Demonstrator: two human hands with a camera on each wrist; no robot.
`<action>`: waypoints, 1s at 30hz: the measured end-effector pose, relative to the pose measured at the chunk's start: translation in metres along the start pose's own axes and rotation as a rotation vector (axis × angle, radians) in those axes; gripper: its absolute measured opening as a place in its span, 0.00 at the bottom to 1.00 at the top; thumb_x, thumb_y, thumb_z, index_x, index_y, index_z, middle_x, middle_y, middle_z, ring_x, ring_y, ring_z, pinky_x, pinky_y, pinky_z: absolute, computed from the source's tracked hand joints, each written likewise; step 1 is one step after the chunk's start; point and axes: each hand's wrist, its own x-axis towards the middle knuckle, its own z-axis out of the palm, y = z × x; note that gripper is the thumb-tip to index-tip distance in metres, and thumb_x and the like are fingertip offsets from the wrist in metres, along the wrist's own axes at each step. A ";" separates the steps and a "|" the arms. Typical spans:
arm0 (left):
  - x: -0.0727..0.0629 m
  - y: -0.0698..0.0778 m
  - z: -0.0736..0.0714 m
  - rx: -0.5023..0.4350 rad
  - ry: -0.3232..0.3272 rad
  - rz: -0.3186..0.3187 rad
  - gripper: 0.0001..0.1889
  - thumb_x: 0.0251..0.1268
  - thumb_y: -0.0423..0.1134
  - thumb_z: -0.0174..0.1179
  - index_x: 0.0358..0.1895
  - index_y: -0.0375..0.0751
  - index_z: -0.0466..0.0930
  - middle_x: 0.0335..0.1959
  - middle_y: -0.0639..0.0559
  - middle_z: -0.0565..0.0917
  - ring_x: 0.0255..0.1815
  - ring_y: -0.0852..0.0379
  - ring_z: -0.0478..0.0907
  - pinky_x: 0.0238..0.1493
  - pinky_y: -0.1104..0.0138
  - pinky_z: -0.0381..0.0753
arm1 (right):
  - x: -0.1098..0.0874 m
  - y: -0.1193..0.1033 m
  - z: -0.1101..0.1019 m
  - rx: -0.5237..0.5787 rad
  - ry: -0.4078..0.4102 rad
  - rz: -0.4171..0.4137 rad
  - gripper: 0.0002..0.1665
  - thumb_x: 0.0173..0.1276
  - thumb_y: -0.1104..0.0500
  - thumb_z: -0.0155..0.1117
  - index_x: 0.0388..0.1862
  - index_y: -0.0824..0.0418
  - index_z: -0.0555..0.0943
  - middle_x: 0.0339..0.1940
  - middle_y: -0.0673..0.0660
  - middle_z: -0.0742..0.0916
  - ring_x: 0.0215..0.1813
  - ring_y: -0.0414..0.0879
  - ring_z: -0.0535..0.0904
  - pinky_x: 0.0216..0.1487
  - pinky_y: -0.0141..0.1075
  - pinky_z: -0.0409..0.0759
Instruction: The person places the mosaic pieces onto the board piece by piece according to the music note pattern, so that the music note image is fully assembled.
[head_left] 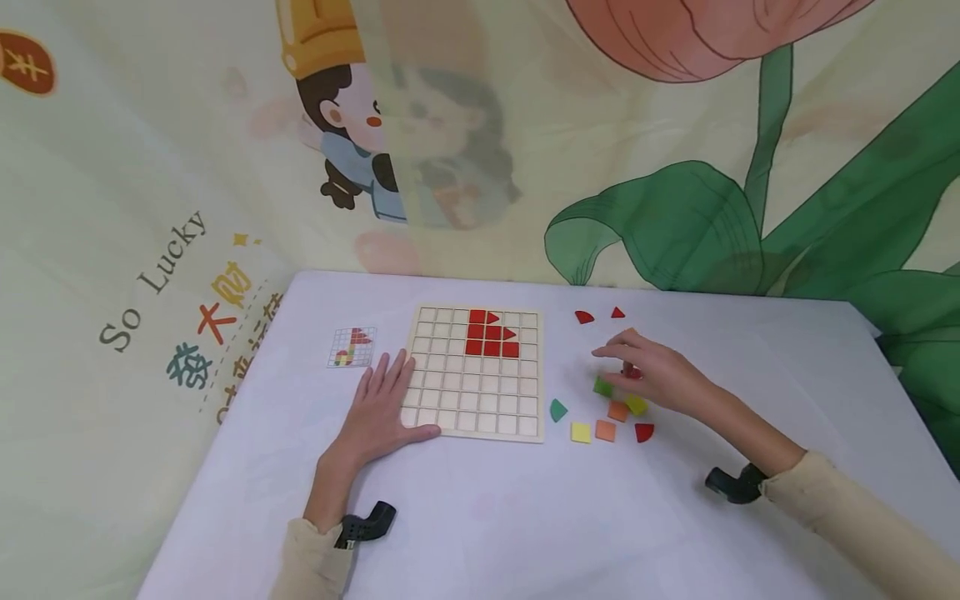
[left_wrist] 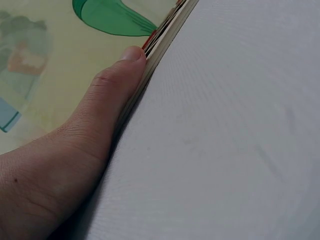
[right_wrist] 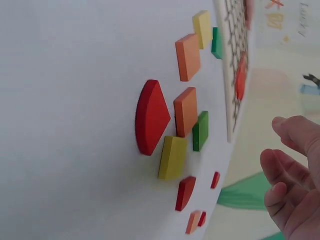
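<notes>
My left hand lies with fingers spread at the left edge and lower left corner of a wooden grid board. In the left wrist view its thumb touches the board's side. Red squares and triangles fill cells near the board's top. My right hand hovers over loose pieces to the right, fingers loosely bent and nothing between them in the right wrist view. Below it are a green square, a yellow-green square, an orange square and a partly hidden red piece.
A pattern card lies left of the board. Nearer me are a red quarter-circle, another orange square, a yellow square and a green quarter-circle. Farther back lie a red triangle and another red quarter-circle.
</notes>
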 end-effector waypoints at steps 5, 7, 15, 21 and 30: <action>0.001 -0.001 0.002 0.008 -0.023 -0.005 0.60 0.47 0.72 0.62 0.78 0.43 0.44 0.81 0.46 0.44 0.82 0.42 0.36 0.78 0.44 0.40 | -0.027 0.013 -0.004 0.080 0.124 0.050 0.23 0.55 0.65 0.74 0.52 0.60 0.83 0.45 0.58 0.83 0.32 0.36 0.76 0.29 0.26 0.79; 0.002 -0.002 0.003 0.008 -0.029 -0.004 0.60 0.47 0.72 0.61 0.78 0.43 0.44 0.81 0.47 0.43 0.82 0.42 0.35 0.78 0.44 0.39 | -0.036 0.018 -0.004 0.092 0.174 0.061 0.23 0.54 0.66 0.74 0.51 0.61 0.83 0.44 0.59 0.84 0.31 0.33 0.75 0.29 0.26 0.79; 0.002 -0.003 0.003 0.015 -0.030 -0.016 0.61 0.47 0.74 0.60 0.79 0.44 0.43 0.81 0.48 0.43 0.82 0.43 0.34 0.79 0.45 0.38 | -0.044 0.031 0.003 0.112 0.201 0.104 0.23 0.55 0.67 0.73 0.51 0.62 0.82 0.44 0.61 0.84 0.30 0.33 0.76 0.31 0.25 0.80; 0.001 -0.005 0.002 0.020 -0.028 -0.017 0.61 0.47 0.75 0.59 0.79 0.44 0.43 0.81 0.48 0.43 0.82 0.42 0.34 0.79 0.45 0.38 | -0.027 0.035 0.011 0.110 0.112 0.189 0.23 0.58 0.65 0.71 0.55 0.61 0.81 0.46 0.61 0.83 0.35 0.44 0.78 0.29 0.24 0.79; 0.002 -0.003 0.003 0.018 -0.035 -0.019 0.61 0.47 0.74 0.60 0.79 0.44 0.43 0.81 0.47 0.43 0.82 0.43 0.34 0.79 0.45 0.38 | 0.036 0.057 0.000 0.077 0.083 0.392 0.28 0.64 0.53 0.68 0.60 0.65 0.77 0.52 0.65 0.80 0.46 0.57 0.79 0.38 0.41 0.83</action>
